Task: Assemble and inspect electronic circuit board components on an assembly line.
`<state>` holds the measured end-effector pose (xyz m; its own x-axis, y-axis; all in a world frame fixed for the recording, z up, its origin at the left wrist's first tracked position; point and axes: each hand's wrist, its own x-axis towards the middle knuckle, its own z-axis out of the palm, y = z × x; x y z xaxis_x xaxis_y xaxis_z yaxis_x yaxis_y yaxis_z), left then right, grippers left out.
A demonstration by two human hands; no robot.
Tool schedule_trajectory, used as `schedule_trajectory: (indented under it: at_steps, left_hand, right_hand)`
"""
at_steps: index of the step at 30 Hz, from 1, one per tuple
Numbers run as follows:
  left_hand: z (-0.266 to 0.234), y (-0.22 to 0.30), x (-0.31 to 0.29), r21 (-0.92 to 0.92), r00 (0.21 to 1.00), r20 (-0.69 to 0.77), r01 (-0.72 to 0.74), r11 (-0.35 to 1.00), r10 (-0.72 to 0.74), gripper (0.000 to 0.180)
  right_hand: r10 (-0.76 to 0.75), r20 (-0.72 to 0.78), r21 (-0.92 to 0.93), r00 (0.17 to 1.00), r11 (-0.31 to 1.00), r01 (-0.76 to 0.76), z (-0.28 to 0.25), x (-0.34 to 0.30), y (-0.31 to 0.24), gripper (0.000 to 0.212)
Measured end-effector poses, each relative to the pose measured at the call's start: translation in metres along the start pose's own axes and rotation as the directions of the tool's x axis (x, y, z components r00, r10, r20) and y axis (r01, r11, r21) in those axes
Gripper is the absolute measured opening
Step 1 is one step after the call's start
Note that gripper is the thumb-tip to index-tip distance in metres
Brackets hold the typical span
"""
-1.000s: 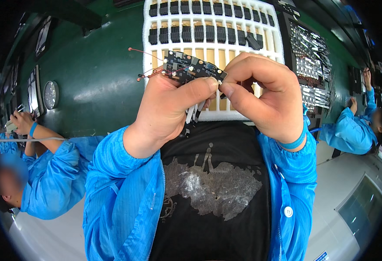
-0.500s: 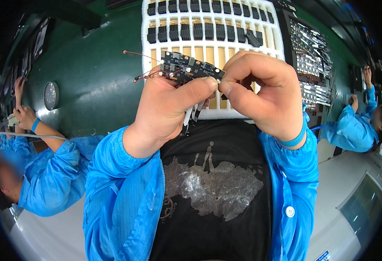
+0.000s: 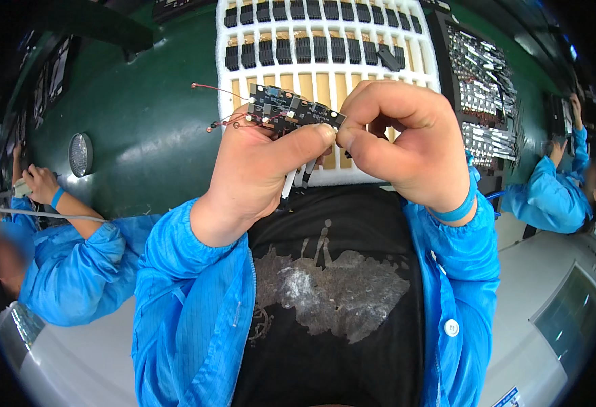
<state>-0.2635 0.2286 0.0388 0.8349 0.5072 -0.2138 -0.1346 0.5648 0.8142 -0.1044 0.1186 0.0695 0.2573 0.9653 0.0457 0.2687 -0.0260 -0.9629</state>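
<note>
My left hand (image 3: 254, 159) is closed on several black circuit boards (image 3: 277, 110), its thumb pressed on their right part. Thin red wires (image 3: 211, 88) trail from the boards on the left, and white and black flat cables (image 3: 290, 182) hang below the fingers. My right hand (image 3: 406, 139) is closed in a pinch at the boards' right end, thumb against forefinger. What lies between those fingertips is too small and covered to make out. Both hands are held above the near part of a white foam tray (image 3: 345, 178).
Rows of black blocks fill the tray's far slots; one loose black block (image 3: 389, 58) lies askew. On the right, a dark rack (image 3: 478, 88) carries many boards with white strips. A round metal dish (image 3: 80, 154) rests on the green table (image 3: 155, 102). Co-workers in blue sit at both sides.
Both hands keep nearly the same hold, with the boards turned very slightly. The tray and table appear shifted a little in the view. The left co-worker's hands have moved.
</note>
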Motion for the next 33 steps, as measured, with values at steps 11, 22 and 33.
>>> schedule_trajectory:
  at_steps: [11, 22, 33]
  left_hand:
    - [-0.014, 0.029, -0.003, 0.402, 0.982, 0.183, -0.026, 0.915, -0.052, 0.013]
    - [-0.099, 0.049, -0.011, -0.138, 0.949, -0.202, -0.273, 0.952, 0.243, 0.015]
    - [-0.182, 0.048, -0.048, -0.129, 0.809, -0.513, -0.403, 0.906, 0.286, 0.018]
  right_hand:
    - [-0.215, 0.368, -0.28, 0.905, 0.902, 0.329, -0.016, 0.026, -0.036, 0.019]
    - [-0.085, 0.502, 0.043, 0.861, 0.996, 0.073, -0.001, 0.082, -0.063, 0.021]
    - [0.061, 0.056, 0.26, 0.997, 0.963, -0.073, 0.018, 0.252, -0.03, 0.028]
